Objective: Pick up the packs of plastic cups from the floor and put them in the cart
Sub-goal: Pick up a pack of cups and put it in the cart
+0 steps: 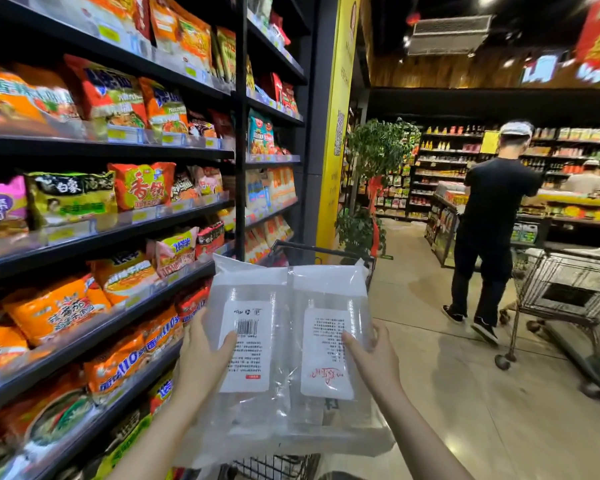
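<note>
shop aisle; left hand (pixel 204 355), right hand (pixel 371 358) gripping cup packs (pixel 288 341) above cart (pixel 278 465).

Two packs of plastic cups, left pack (pixel 248 344) and right pack (pixel 328 344), are held side by side, edges touching, in clear wrap with white printed labels facing up. Each hand grips its pack's outer edge. The cart (pixel 321 252) lies directly beneath and beyond the grip.

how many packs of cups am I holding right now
2. The left pack is held by the left hand and the right pack by the right hand, side by side above the cart. More may lie hidden underneath.
</note>
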### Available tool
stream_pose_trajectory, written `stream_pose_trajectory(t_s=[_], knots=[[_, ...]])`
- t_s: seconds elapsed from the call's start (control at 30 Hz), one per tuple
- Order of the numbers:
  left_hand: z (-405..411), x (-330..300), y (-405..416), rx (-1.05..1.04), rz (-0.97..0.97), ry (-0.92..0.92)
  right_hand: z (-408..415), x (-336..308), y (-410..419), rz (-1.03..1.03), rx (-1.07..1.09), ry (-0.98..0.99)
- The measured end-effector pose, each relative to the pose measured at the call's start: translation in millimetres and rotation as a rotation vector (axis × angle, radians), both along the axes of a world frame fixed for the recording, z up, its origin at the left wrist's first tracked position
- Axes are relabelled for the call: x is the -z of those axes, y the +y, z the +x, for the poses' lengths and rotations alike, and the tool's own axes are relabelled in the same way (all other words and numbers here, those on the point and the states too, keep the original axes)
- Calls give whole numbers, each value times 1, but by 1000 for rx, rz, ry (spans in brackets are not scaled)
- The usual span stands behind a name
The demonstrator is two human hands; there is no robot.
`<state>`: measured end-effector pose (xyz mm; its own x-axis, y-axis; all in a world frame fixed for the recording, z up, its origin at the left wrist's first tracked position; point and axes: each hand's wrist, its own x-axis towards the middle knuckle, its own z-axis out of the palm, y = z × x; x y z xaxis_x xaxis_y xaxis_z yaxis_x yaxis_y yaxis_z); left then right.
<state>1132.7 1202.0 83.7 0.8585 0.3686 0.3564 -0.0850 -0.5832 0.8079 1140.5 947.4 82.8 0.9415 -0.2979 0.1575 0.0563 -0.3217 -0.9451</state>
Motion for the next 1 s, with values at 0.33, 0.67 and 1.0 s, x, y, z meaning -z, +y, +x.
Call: stream_pose_trajectory(t_s=[0.33,0.67,1.0], knots=[[144,6,50,124,-8,48,112,8,44,16,110,41],[250,32,76,307,-62,109,187,31,72,3,218,106],[330,94,77,339,-61,225,258,79,76,-35,255,229]])
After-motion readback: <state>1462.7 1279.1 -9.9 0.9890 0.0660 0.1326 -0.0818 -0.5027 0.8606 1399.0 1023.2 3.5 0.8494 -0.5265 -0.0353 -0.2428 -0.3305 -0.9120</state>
